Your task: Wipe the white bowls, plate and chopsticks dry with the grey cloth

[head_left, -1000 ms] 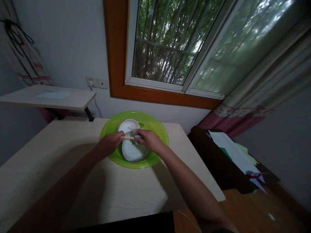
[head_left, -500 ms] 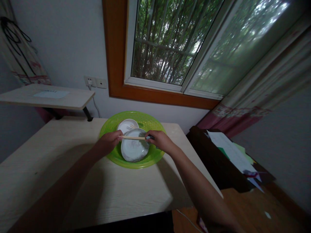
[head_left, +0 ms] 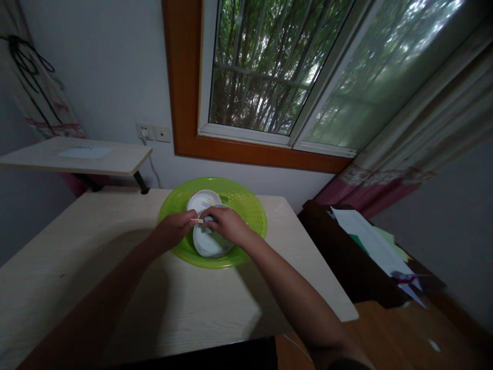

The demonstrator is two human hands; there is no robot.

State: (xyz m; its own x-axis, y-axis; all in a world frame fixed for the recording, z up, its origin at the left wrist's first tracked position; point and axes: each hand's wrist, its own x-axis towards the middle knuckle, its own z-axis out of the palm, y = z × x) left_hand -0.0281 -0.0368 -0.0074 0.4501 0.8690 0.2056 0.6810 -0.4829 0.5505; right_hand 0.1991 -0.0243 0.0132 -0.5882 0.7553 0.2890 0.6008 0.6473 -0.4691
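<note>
A pair of pale wooden chopsticks [head_left: 197,221] lies level between my hands, above a green plastic basin [head_left: 252,205]. My left hand [head_left: 177,226] pinches their left end. My right hand [head_left: 228,225] is closed around a small grey cloth or sponge [head_left: 209,221], pressed about the chopsticks close to my left fingers; which of the two it is, I cannot tell. Below sits a larger white dish [head_left: 211,245], partly covered by my right hand. Behind it a smaller white bowl [head_left: 200,199] holds several thin pale sticks, half hidden.
The basin stands on a light wooden table [head_left: 192,298], near its back edge. A raised shelf [head_left: 127,160] with a sheet of paper [head_left: 85,151] is on the left. To the right, a dark cabinet [head_left: 335,246] carries papers [head_left: 370,241]. A window [head_left: 265,77] is behind.
My right hand first slid right along the chopsticks with the grey cloth or sponge, baring their length, then came back left, close to my left hand. My left hand stayed nearly still.
</note>
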